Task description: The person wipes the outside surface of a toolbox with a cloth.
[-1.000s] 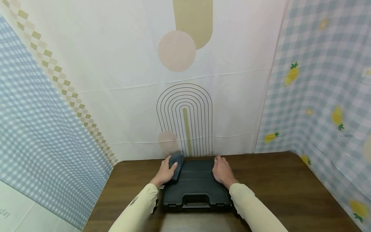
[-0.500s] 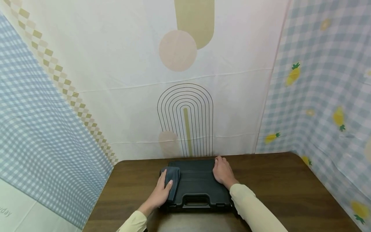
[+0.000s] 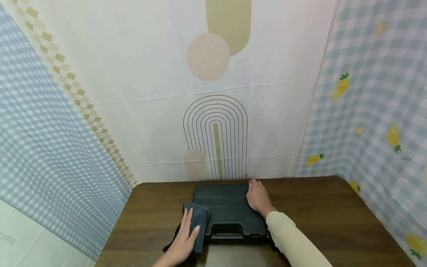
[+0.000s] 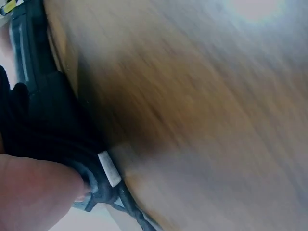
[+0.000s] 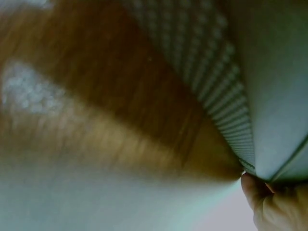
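A black plastic case (image 3: 230,207) with a carrying handle lies flat on the wooden table, handle side nearest me. My left hand (image 3: 182,237) holds a folded dark blue-grey cloth (image 3: 201,217) over the case's near left corner, fingers stretched along it and thumb spread to the right. Part of the cloth hangs past the front edge. In the left wrist view, a white tag (image 4: 109,168) shows at the cloth's edge beside a large blurred digit. My right hand (image 3: 258,196) grips the case's right side near its far corner; the right wrist view shows its fingers at the case's edge.
The brown wooden table (image 3: 320,211) extends on both sides of the case. A white patterned curtain (image 3: 150,126) hangs right behind the table's far edge. Checked fabric (image 3: 373,111) hangs at the right and blue checked fabric (image 3: 56,141) at the left.
My left hand has drawn the cloth toward me along the case's left side, from the far corner to the near one. My right hand has stayed at the right side.
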`<action>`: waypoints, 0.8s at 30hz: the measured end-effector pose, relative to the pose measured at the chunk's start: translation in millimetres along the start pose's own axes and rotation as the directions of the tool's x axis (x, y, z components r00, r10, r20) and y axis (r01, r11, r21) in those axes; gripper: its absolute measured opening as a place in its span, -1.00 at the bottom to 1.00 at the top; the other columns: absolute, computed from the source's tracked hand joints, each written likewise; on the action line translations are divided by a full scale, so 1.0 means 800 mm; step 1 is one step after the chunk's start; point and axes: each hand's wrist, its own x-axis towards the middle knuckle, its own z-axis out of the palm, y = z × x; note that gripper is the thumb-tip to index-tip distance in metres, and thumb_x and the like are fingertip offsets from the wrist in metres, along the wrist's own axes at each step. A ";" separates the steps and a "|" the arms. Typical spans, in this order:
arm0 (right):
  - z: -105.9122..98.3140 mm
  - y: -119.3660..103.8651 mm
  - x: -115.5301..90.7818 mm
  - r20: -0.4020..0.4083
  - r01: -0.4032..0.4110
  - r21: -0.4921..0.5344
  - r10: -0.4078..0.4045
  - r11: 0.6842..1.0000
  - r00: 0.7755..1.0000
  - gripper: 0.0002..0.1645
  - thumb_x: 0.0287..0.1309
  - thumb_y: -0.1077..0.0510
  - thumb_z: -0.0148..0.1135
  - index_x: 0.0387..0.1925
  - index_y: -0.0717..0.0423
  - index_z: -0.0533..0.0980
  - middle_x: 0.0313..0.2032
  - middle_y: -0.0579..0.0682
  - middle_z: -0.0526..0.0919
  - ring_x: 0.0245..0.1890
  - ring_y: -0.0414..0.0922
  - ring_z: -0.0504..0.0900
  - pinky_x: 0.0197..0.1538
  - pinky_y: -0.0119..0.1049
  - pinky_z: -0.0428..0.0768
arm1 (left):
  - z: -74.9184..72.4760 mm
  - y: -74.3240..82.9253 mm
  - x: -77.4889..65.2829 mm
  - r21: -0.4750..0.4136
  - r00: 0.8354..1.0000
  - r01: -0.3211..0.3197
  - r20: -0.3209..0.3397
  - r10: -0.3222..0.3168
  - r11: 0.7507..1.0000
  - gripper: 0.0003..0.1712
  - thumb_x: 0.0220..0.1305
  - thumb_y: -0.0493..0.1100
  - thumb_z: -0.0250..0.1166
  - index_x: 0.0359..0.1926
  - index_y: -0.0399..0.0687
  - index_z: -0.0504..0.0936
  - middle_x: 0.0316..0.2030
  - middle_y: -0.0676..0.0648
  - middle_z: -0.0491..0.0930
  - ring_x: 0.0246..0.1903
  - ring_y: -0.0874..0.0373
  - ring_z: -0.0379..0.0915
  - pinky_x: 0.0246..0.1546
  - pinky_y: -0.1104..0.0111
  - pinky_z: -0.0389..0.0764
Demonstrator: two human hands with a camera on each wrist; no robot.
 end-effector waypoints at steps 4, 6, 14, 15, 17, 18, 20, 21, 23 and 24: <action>-0.001 0.003 0.001 0.009 0.007 0.008 -0.007 1.000 1.000 -0.52 0.60 0.02 -0.35 0.22 0.18 0.38 0.16 0.26 0.46 0.15 0.20 0.50 0.14 0.13 0.50 | 0.000 -0.006 -0.001 0.073 0.999 -0.041 0.036 0.038 0.996 -0.12 0.53 0.27 -0.10 0.61 0.10 -0.29 0.59 -0.27 -0.46 0.54 -0.39 -0.37 0.31 -0.42 0.08; -0.002 0.004 0.001 0.022 0.008 0.028 -0.009 1.000 1.000 -0.51 0.60 0.01 -0.36 0.23 0.18 0.37 0.17 0.26 0.45 0.17 0.21 0.48 0.15 0.14 0.49 | 0.000 -0.010 -0.002 0.141 0.995 -0.088 0.055 0.081 0.986 -0.12 0.53 0.27 -0.10 0.61 0.12 -0.29 0.59 -0.24 -0.45 0.55 -0.39 -0.43 0.30 -0.44 0.08; -0.008 0.009 0.002 0.068 0.005 0.115 -0.013 0.993 0.998 -0.53 0.60 0.01 -0.35 0.25 0.13 0.36 0.22 0.27 0.41 0.27 0.24 0.38 0.22 0.17 0.42 | 0.002 -0.017 0.002 0.531 0.896 -0.425 0.133 0.423 0.733 -0.17 0.52 0.21 -0.03 0.60 -0.03 -0.07 0.58 -0.24 -0.07 0.54 -0.36 -0.18 0.56 0.01 -0.38; -0.008 0.009 0.002 0.073 0.005 0.118 -0.013 0.993 0.997 -0.53 0.60 0.00 -0.35 0.25 0.13 0.36 0.22 0.27 0.41 0.27 0.23 0.38 0.22 0.17 0.42 | 0.003 -0.016 0.003 0.578 0.878 -0.450 0.146 0.456 0.681 -0.17 0.52 0.22 -0.04 0.59 -0.05 -0.04 0.57 -0.23 -0.02 0.53 -0.34 -0.12 0.55 0.12 -0.48; -0.009 0.009 0.002 0.077 0.003 0.124 -0.013 0.992 0.997 -0.53 0.60 0.00 -0.35 0.25 0.12 0.36 0.22 0.27 0.41 0.27 0.23 0.38 0.21 0.16 0.42 | 0.004 -0.013 0.005 0.665 0.844 -0.481 0.175 0.507 0.571 -0.17 0.51 0.26 -0.06 0.58 -0.06 0.00 0.56 -0.22 0.04 0.53 -0.28 -0.02 0.51 0.30 -0.63; -0.009 0.009 0.002 0.079 0.002 0.125 -0.012 0.992 0.997 -0.53 0.60 0.00 -0.35 0.25 0.12 0.36 0.21 0.26 0.42 0.26 0.23 0.38 0.21 0.16 0.42 | 0.005 -0.011 0.006 0.707 0.826 -0.491 0.191 0.530 0.509 -0.17 0.51 0.28 -0.08 0.58 -0.07 0.02 0.55 -0.22 0.06 0.52 -0.26 0.02 0.56 0.26 -0.55; -0.009 0.009 0.003 0.078 -0.002 0.128 -0.008 0.992 0.997 -0.54 0.60 0.00 -0.34 0.24 0.13 0.36 0.20 0.26 0.42 0.25 0.23 0.38 0.19 0.15 0.43 | 0.008 -0.007 0.008 0.762 0.795 -0.501 0.219 0.565 0.409 -0.16 0.50 0.30 -0.08 0.57 -0.09 0.06 0.54 -0.21 0.10 0.51 -0.20 0.07 0.59 0.13 -0.24; -0.009 0.009 0.003 0.077 -0.004 0.131 -0.006 0.991 0.997 -0.54 0.60 0.01 -0.33 0.23 0.13 0.37 0.19 0.26 0.42 0.25 0.23 0.39 0.19 0.15 0.43 | 0.010 -0.004 0.009 0.777 0.785 -0.506 0.234 0.574 0.375 -0.15 0.50 0.30 -0.08 0.57 -0.09 0.06 0.54 -0.20 0.11 0.52 -0.17 0.08 0.57 0.08 -0.08; -0.009 0.008 0.003 0.076 -0.009 0.129 -0.001 0.992 0.997 -0.55 0.60 0.01 -0.32 0.23 0.13 0.37 0.18 0.26 0.42 0.24 0.23 0.39 0.18 0.15 0.43 | 0.016 0.002 0.012 0.793 0.768 -0.516 0.260 0.585 0.325 -0.15 0.50 0.31 -0.07 0.56 -0.09 0.07 0.54 -0.20 0.11 0.52 -0.14 0.08 0.48 0.01 0.19; -0.009 0.008 0.003 0.076 -0.011 0.127 0.001 0.992 0.997 -0.55 0.60 0.01 -0.32 0.23 0.13 0.37 0.18 0.26 0.42 0.24 0.23 0.39 0.18 0.15 0.43 | 0.020 0.006 0.014 0.801 0.761 -0.518 0.269 0.591 0.302 -0.15 0.49 0.31 -0.06 0.56 -0.09 0.09 0.53 -0.21 0.12 0.52 -0.12 0.09 0.42 0.00 0.28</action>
